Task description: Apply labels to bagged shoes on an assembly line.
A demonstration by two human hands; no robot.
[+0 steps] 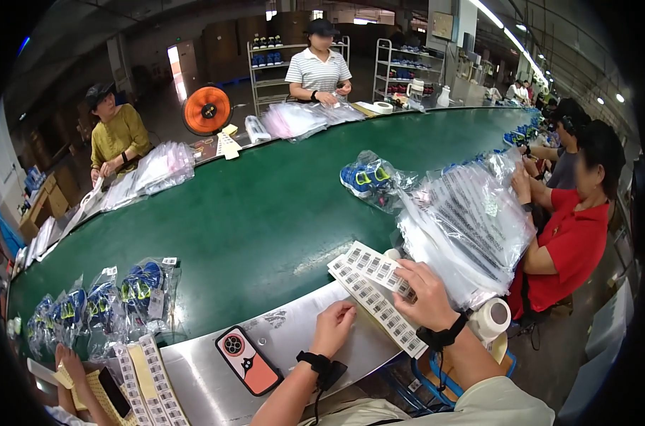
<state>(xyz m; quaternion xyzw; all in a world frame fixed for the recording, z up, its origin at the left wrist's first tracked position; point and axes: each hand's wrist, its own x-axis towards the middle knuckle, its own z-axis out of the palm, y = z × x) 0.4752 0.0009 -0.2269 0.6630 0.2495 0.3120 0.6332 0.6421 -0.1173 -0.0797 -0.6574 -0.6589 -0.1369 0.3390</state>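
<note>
My right hand (427, 295) is closed on the edge of a white sheet of barcode labels (368, 264). That sheet lies over another label sheet (386, 312) at the bench's edge. Just left of the sheets, my left hand (335, 328) hovers over the metal ledge (294, 319) with its fingers curled together. Whatever those fingers might pinch is too small or hidden to make out. Both wrists wear black bands. Beyond my right hand lies a big stack of clear plastic bags (464, 220), with a bagged pair of blue shoes (368, 177) at its far left.
A phone in a red and white case (250, 361) rests on the ledge. Bagged blue shoes (143, 284) line the green conveyor belt (265, 206) at left, near another person's hands (70, 366). A person in red (574, 220) handles the bag stack. A label roll (491, 317) stands at right.
</note>
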